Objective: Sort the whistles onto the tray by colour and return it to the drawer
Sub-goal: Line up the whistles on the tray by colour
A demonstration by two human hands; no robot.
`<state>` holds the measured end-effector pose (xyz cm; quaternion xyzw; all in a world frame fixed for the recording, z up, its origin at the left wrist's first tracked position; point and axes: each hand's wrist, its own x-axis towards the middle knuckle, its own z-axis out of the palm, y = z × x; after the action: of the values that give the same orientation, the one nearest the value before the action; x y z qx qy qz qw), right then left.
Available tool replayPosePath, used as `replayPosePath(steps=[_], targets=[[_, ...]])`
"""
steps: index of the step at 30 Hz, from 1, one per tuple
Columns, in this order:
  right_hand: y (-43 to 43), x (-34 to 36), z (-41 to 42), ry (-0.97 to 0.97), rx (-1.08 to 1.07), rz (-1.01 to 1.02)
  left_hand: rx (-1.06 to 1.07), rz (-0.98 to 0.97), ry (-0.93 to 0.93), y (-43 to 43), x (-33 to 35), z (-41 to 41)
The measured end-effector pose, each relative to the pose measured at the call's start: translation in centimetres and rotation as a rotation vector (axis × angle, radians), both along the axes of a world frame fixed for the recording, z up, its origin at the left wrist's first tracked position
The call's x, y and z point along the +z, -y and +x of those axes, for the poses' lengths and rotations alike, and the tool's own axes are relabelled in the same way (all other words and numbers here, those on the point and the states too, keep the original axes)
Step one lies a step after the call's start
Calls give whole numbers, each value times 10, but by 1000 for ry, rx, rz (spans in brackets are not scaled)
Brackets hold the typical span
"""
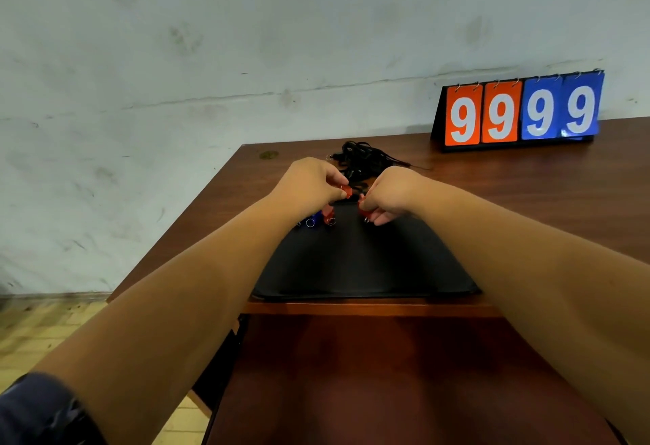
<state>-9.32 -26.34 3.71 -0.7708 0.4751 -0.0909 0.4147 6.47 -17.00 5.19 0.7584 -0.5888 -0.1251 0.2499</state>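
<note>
Over the flat black tray (362, 261), pinching small red plastic whistles (346, 191) in left grip (309, 182) and right grip (390, 195), presumably grouping reds.

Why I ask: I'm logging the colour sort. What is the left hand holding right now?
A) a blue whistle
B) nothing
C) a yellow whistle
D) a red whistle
D: the left hand pinches a red whistle at its fingertips, near the far end of the black tray. The right hand grips a second red whistle.
</note>
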Motion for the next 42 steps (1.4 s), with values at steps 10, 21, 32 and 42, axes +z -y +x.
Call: replayPosePath(steps=[10, 21, 32, 42], targets=[[2, -7, 9, -64, 47, -42, -199, 74, 375, -10, -11, 3], [0, -6, 15, -61, 33, 44, -137, 47, 213, -21, -16, 11], [-5, -1, 20, -50, -6, 166, -104, -11, 181, -22, -20, 15], [-2, -4, 24, -25, -8, 171, -100, 20, 171, -24, -23, 16]])
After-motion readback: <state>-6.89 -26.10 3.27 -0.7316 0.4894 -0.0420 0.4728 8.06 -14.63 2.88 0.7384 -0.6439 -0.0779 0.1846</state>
